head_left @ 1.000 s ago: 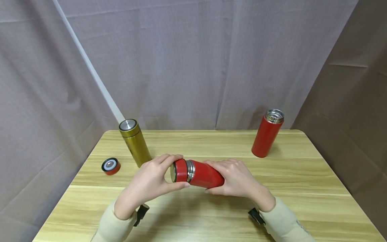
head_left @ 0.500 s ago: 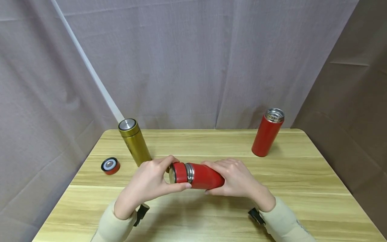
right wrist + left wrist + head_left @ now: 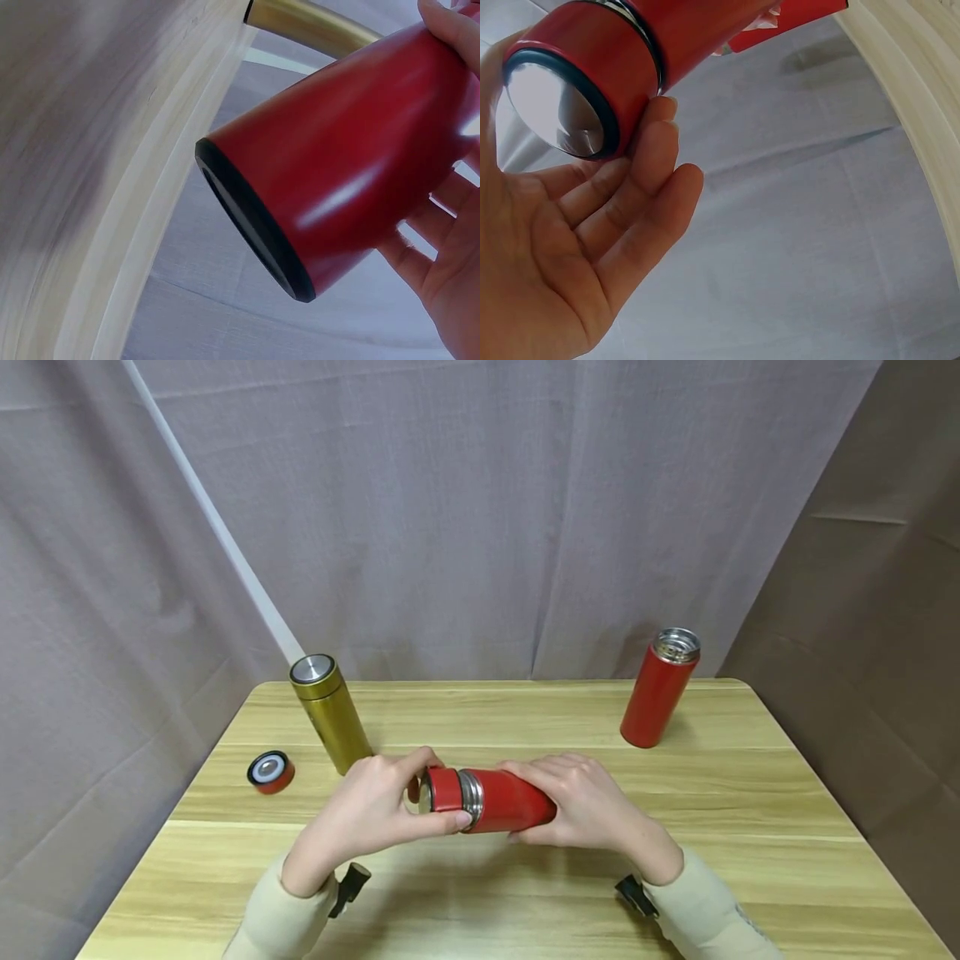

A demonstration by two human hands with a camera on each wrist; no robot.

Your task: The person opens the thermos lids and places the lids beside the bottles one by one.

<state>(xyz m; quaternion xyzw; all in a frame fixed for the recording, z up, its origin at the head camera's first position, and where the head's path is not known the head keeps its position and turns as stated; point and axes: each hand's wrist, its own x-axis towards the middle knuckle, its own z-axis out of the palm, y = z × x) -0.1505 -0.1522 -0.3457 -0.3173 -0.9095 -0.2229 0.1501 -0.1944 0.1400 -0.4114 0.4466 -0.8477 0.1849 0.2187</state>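
Note:
A red thermos flask (image 3: 513,799) lies sideways in the air over the table, its base to the right. My right hand (image 3: 577,797) grips its body near the base. On its left end sits a red lid (image 3: 446,789) with a shiny metal top (image 3: 555,109); a band of silver neck shows between lid and body. My left hand (image 3: 375,802) pinches the lid, thumb along the near side and fingers behind. In the right wrist view the flask's black base ring (image 3: 255,221) faces the camera.
A gold lidded flask (image 3: 330,714) stands at the back left. Beside it a loose red lid (image 3: 271,772) lies with its pale inside up. Another red flask (image 3: 660,689), lidless, stands at the back right. Grey curtain (image 3: 450,518) hangs behind the wooden table (image 3: 750,793).
The lidded end of the flask has sunk slightly, so the flask lies more level. My left fingers have shifted a little around the lid; my right hand keeps its grip.

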